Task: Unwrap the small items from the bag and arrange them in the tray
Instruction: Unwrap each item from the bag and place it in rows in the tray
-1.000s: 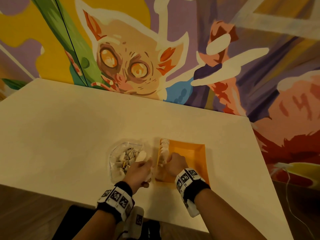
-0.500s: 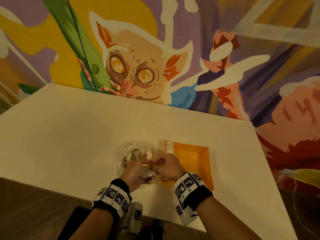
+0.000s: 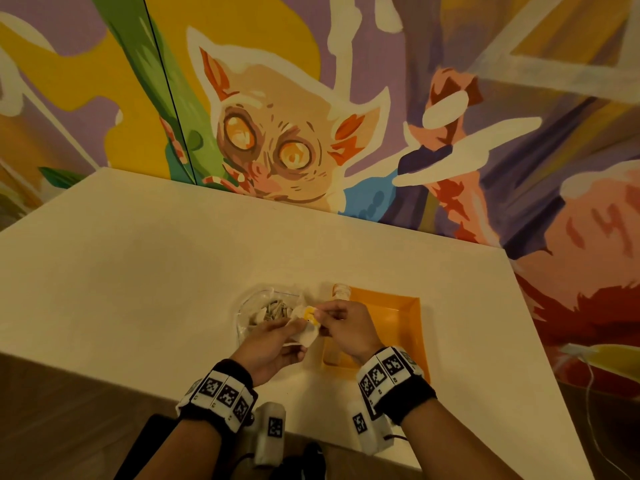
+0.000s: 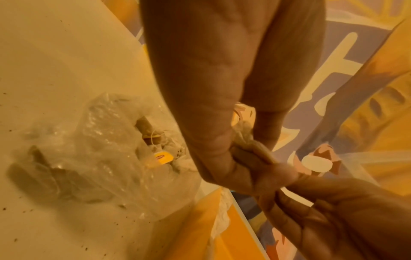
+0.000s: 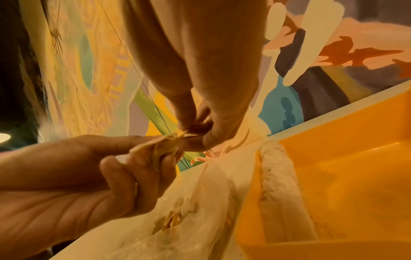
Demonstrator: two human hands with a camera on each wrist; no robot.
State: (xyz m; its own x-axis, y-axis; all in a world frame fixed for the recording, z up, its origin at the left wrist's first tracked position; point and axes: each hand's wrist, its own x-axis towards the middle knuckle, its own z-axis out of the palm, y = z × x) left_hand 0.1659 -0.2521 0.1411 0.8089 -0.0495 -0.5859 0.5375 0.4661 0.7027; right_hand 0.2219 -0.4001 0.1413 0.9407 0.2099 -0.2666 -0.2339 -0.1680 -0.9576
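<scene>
My left hand (image 3: 273, 344) grips a small white wrapped item (image 3: 306, 323) above the near edge of the bag (image 3: 258, 306); my right hand (image 3: 346, 329) pinches its yellow end between thumb and fingertip. The two hands meet just left of the tray (image 3: 408, 327), over the pale surface (image 3: 138, 271). The clear bag lies open just left of the tray, holding more wrapped pieces and a yellow tag (image 4: 163, 158). A row of unwrapped white items (image 5: 282, 184) lines the tray's left wall. My right hand hides the near part of that row in the head view. A painted mural (image 3: 277, 143) rises behind the tray.
</scene>
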